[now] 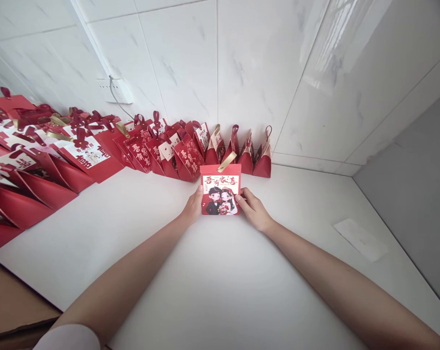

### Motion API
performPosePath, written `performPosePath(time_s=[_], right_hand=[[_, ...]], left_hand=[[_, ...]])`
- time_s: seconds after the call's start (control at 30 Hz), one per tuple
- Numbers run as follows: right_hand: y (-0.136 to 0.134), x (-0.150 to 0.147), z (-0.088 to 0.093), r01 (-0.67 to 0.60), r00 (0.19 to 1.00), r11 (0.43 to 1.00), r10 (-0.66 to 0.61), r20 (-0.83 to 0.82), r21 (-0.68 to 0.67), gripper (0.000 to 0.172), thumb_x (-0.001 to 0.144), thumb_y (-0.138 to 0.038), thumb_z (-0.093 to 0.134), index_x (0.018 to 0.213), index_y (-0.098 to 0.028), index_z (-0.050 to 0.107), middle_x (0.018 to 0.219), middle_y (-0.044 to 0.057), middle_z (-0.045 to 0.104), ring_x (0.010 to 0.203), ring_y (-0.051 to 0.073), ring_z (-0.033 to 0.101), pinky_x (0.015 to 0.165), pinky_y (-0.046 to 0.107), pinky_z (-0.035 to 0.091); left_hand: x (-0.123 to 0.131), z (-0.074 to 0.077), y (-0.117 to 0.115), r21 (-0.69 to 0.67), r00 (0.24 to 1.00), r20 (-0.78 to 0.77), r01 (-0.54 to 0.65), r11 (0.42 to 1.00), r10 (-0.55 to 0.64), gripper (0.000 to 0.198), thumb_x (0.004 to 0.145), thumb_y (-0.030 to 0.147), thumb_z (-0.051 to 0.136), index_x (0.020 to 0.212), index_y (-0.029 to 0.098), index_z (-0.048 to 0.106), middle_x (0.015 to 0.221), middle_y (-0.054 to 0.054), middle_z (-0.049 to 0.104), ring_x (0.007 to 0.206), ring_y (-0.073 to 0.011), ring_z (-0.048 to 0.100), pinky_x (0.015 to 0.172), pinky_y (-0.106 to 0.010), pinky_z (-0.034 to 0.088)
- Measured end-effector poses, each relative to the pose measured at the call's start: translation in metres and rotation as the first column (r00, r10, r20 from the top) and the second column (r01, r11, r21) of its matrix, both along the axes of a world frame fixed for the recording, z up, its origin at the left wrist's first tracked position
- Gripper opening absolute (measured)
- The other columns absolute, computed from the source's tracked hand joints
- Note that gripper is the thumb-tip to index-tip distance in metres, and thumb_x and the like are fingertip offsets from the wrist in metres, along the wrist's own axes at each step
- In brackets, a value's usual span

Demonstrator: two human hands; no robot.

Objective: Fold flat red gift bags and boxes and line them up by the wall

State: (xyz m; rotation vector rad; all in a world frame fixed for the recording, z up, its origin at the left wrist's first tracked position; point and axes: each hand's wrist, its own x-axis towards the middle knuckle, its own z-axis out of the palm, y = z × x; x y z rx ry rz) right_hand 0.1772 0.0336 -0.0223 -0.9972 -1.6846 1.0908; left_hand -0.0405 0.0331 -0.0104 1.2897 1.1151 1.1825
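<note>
A red wedding favor box (221, 192) with a cartoon bride and groom on its front and a gold ribbon loop on top is held upright at the middle of the view. My left hand (194, 204) grips its left side, and my right hand (254, 208) grips its right side, thumb at the front edge. The fingers behind the box are hidden. Just beyond it, a row of similar red boxes (186, 158) stands along the wall, with dark red or gold ribbon loops.
Many more red boxes (52, 167) crowd the left side of the white table (220, 282). A white slip (360, 238) lies at the right. A wall socket (120, 91) with a grey cable sits above the boxes. Brown cardboard (16, 296) is at the lower left.
</note>
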Motion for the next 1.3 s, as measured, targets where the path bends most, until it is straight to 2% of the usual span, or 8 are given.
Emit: performPosePath(time_s=[0.93, 1.03, 1.13, 1.23, 1.3], right_hand=[[-0.0011, -0.0005, 0.0024, -0.001, 1.000, 1.000, 0.001, -0.002, -0.003, 0.035, 0.096, -0.058, 0.046, 0.098, -0.024, 0.053, 0.105, 0.004, 0.067, 0.095, 0.021, 0.066, 0.083, 0.033, 0.052], [-0.0019, -0.0018, 0.0025, 0.022, 1.000, 1.000, -0.022, -0.004, 0.008, 0.035, 0.095, -0.058, 0.047, 0.097, -0.024, 0.053, 0.104, 0.003, 0.068, 0.093, 0.021, 0.066, 0.083, 0.033, 0.051], [-0.0023, -0.0019, 0.0036, 0.102, 0.995, 0.995, -0.102, -0.009, -0.006, 0.036, 0.095, -0.059, 0.045, 0.094, -0.024, 0.053, 0.100, 0.002, 0.069, 0.090, 0.021, 0.064, 0.082, 0.033, 0.050], [-0.0007, 0.0013, 0.0050, 0.179, 0.984, 0.982, -0.180, 0.004, -0.055, 0.041, 0.096, -0.062, 0.040, 0.095, -0.024, 0.055, 0.098, 0.002, 0.070, 0.090, 0.022, 0.064, 0.084, 0.035, 0.050], [0.0013, 0.0047, 0.0049, 0.137, 0.990, 0.989, -0.137, -0.006, -0.053, 0.045, 0.097, -0.061, 0.037, 0.107, -0.024, 0.058, 0.109, 0.004, 0.069, 0.102, 0.024, 0.063, 0.094, 0.038, 0.048]], left_hand=[[0.0004, 0.0044, -0.0024, -0.013, 0.999, -0.052, -0.019, 1.000, 0.018, 0.076, 0.086, 0.078, 0.033, 0.121, 0.020, 0.067, 0.119, -0.010, 0.071, 0.116, -0.0333, 0.064, 0.105, -0.046, 0.046], [-0.0003, 0.0051, -0.0032, 0.035, 0.997, -0.058, -0.054, 0.998, 0.056, 0.070, 0.088, 0.074, 0.037, 0.125, 0.020, 0.062, 0.125, -0.010, 0.068, 0.117, -0.0317, 0.063, 0.102, -0.043, 0.048], [-0.0015, 0.0045, -0.0025, 0.123, 0.989, -0.099, -0.098, 0.988, 0.110, 0.064, 0.090, 0.070, 0.042, 0.127, 0.020, 0.058, 0.129, -0.009, 0.066, 0.121, -0.0302, 0.060, 0.103, -0.041, 0.046], [-0.0016, 0.0047, -0.0021, 0.135, 0.988, -0.149, -0.027, 0.990, 0.047, 0.064, 0.091, 0.069, 0.040, 0.128, 0.019, 0.058, 0.126, -0.009, 0.067, 0.124, -0.0292, 0.058, 0.107, -0.039, 0.043], [-0.0015, 0.0059, -0.0021, 0.138, 0.983, -0.178, -0.020, 0.990, 0.045, 0.064, 0.092, 0.067, 0.039, 0.131, 0.019, 0.057, 0.130, -0.008, 0.065, 0.128, -0.0285, 0.054, 0.110, -0.038, 0.040]])
